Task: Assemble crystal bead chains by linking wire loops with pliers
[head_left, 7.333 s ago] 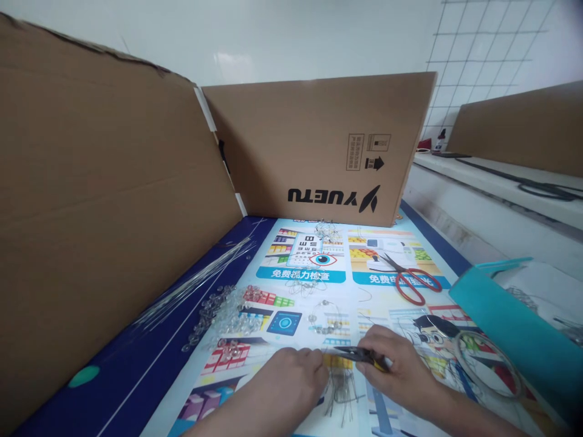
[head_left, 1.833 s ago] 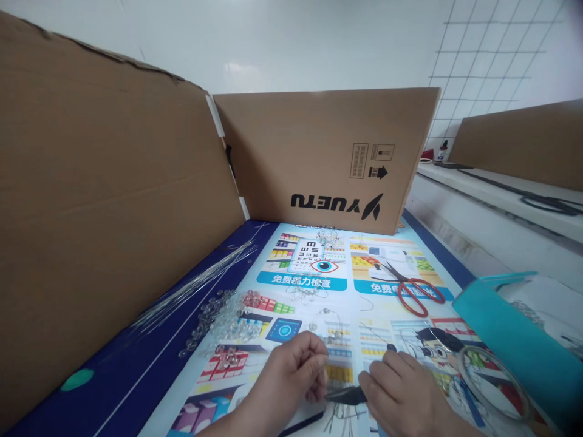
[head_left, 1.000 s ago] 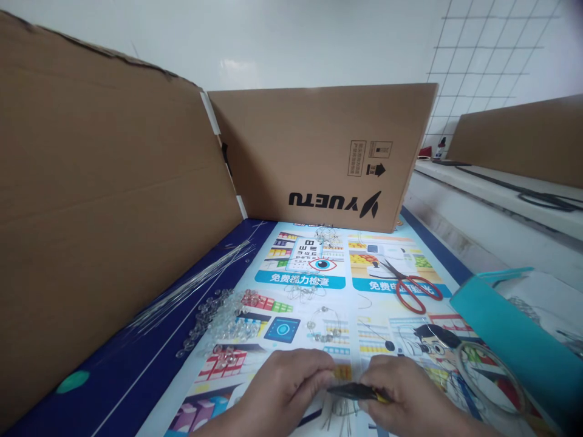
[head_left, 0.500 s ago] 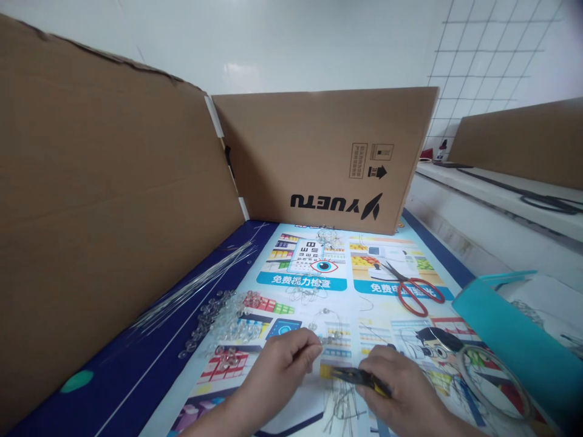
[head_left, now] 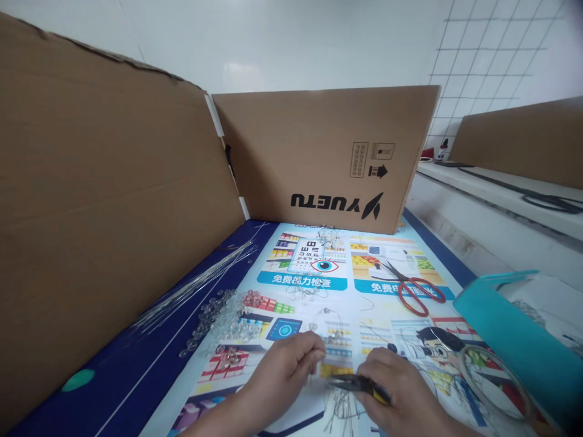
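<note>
Both hands have shifted only a little since half a second ago: the left hand (head_left: 285, 370) has drawn its fingertips closer to the pliers (head_left: 353, 382), and the right hand (head_left: 396, 388) has slid slightly lower and nearer the camera. Now the left fingers are pressed together in a pinch on something too thin to make out, probably a short wire or a bead at the plier tips, while the right hand is closed round the pliers' yellow-and-black handles; whether the tool's nose is shut on anything I cannot tell. The work sits low in the middle of the printed mat (head_left: 319, 282), just above a loose scatter of cut wires (head_left: 341, 409). Left of it lies a heap of clear beads (head_left: 223, 321), beyond those a bundle of long wires (head_left: 195, 285) beside the cardboard wall (head_left: 113, 200). Red scissors (head_left: 414, 288) lie well apart to the right, and a teal tray (head_left: 510, 334) with a tape ring (head_left: 494, 379) leaning by it stands at the right edge. My judgement is that the main risk is the piece slipping out of the pinch and vanishing among the near-identical wires below it. A hard squeeze could kink or snap the wire, or the plier tips could nip the left fingertips so close by.
</note>
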`<state>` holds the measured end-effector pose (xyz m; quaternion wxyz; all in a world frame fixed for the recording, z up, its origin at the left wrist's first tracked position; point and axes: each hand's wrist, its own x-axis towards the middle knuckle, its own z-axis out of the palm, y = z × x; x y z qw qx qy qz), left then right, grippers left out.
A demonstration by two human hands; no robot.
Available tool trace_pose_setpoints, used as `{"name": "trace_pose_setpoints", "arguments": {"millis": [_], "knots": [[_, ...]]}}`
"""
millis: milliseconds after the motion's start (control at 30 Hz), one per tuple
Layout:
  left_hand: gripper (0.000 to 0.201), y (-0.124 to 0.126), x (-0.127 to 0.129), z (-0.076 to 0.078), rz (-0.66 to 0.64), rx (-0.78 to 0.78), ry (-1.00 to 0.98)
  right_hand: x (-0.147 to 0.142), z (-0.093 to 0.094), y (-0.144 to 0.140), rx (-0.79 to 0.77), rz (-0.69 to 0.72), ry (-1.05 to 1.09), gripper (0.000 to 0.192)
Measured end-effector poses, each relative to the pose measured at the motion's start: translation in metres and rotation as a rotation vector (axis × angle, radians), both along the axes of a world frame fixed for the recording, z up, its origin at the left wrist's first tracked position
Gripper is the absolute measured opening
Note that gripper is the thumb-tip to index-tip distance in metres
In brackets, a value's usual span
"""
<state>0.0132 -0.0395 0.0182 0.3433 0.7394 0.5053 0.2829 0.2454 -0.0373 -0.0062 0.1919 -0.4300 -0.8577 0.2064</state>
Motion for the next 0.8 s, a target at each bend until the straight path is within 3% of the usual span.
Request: {"name": "trace_pose_setpoints", "arguments": {"millis": [167,367,500,633,800], "knots": [[0.019,-0.002,0.001,0.002,0.011,-0.036,-0.047,-0.001,0.002,0.001,0.089,-0.003,0.083,0.008],[0.023,-0.002,0.01,-0.003,0.115,-0.372,-0.346,0.0,0.01,-0.001,0.619,0.109,0.113,0.014],[0.027,-0.005,0.017,-0.006,0.119,-0.511,-0.466,-0.002,0.015,-0.003,0.835,0.196,-0.022,0.016],[0.032,-0.009,0.021,-0.007,0.125,-0.6,-0.525,-0.003,0.019,-0.006,0.948,0.223,-0.08,0.017],[0.033,-0.009,0.023,-0.012,0.108,-0.631,-0.593,-0.002,0.021,-0.007,0.98,0.249,-0.105,0.017]]}}
